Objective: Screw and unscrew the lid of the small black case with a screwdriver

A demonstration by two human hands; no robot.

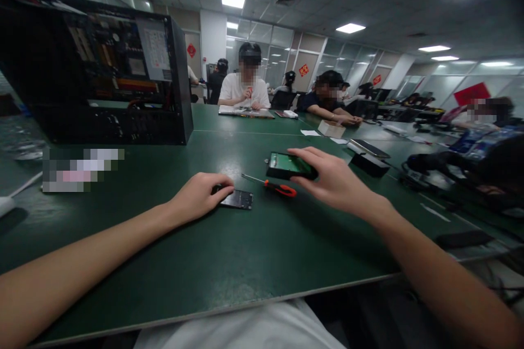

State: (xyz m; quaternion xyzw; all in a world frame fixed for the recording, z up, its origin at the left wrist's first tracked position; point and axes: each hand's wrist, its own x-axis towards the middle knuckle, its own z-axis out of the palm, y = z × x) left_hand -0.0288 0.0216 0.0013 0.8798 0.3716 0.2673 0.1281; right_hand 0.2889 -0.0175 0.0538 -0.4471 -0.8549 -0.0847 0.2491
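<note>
My left hand [203,194] is closed over the left end of a dark, flat, phone-like device [241,199] that lies on the green table [204,262]. The fingers partly hide that end. With thumb and fingers, my right hand [331,177] grips the right side of a small black open box [282,170] with a green inside. Its contents are too small to make out. Between the device and the box lies a screwdriver [282,189] with a red and black handle, its thin shaft pointing left. Neither hand touches it.
An opened computer case [180,82] stands at the left. To the right are a black box [368,164], a small carton [331,129] and papers [310,132]. Across the table sits a person in white [229,87], beside another in dark clothing [313,102].
</note>
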